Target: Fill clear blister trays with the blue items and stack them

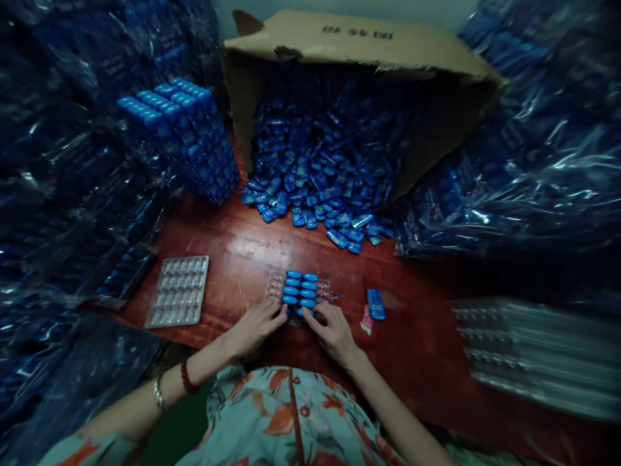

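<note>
A clear plastic blister tray [275, 285] lies on the table in front of me, its two middle columns filled with glossy blue oval pieces [292, 283]. My left hand [262, 321] is at the near left edge of the tray, thumb and fingers closed at the lowest piece of the left column. On the other side, my right hand [334, 329] has its fingertips closed on the lowest blue oval piece [301, 312] of the right column. The fingers partly hide both of these pieces. Clear cavities show in the tray's outer columns.
A cardboard box [369, 42] on its side spills small blue pieces [315, 188]. An unfilled clear tray [178, 291] lies left; stacked trays [538, 356] lie right. One blue piece [375, 304] sits by a pink scrap [367, 321]. Blue stacks [179, 136] and wrapped bundles [524, 188] flank the table.
</note>
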Demonstrator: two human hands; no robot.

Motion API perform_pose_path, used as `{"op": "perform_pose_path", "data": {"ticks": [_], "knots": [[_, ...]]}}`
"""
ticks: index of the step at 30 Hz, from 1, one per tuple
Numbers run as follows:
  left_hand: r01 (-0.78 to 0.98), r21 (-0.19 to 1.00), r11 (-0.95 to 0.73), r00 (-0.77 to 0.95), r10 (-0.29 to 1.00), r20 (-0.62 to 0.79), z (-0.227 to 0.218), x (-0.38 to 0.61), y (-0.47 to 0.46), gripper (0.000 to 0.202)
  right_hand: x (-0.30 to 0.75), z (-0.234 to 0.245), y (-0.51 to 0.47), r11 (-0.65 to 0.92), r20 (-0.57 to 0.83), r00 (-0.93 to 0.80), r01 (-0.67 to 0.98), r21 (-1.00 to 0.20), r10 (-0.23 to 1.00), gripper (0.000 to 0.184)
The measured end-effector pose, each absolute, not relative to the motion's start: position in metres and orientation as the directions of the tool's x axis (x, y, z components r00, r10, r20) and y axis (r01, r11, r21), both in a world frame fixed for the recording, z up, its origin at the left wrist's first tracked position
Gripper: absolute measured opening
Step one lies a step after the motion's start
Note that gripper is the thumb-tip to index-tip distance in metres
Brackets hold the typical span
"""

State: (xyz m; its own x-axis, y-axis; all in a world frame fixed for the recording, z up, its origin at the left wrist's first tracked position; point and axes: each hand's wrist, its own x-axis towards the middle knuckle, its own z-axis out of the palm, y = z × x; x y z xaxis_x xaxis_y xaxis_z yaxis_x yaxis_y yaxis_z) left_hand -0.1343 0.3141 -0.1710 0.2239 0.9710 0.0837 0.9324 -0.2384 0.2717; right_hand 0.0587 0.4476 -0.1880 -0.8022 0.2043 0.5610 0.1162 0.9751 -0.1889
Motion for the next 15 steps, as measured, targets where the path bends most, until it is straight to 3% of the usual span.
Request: {"op": "perform_pose_path", "data": {"ticks": [4,7,9,12,15], "knots": [[0.954,0.084,-0.289,0.293,0.955,-0.046,-0.159,-0.123,0.329,0.039,0.053,-0.188,0.442,0.982,0.599,-0.779,0.119,-0.149,0.185,0.033],[0.958,0.013,-0.286,0.286,0.958,0.000,-0.154,-0.121,0.329,0.043,0.060,-0.189,0.452,0.974,0.586,-0.784,0.103,-0.203,0.205,0.035],[0.954,0.004,-0.300,0.299,0.949,0.098,-0.150,-0.128,0.327,0.045,0.067,-0.189,0.473,0.946,0.572,-0.762,0.167,-0.279,0.303,0.038],[0.948,0.031,-0.318,0.298,0.915,0.272,-0.146,-0.151,0.342,0.040,0.069,-0.188,0.525,0.841,0.506,-0.672,0.413,-0.350,0.540,0.037],[0.969,0.141,-0.205,0.150,0.934,0.324,-0.146,-0.180,0.396,0.026,0.046,-0.185,0.576,0.754,0.343,-0.672,0.602,-0.263,0.656,0.036]]}}
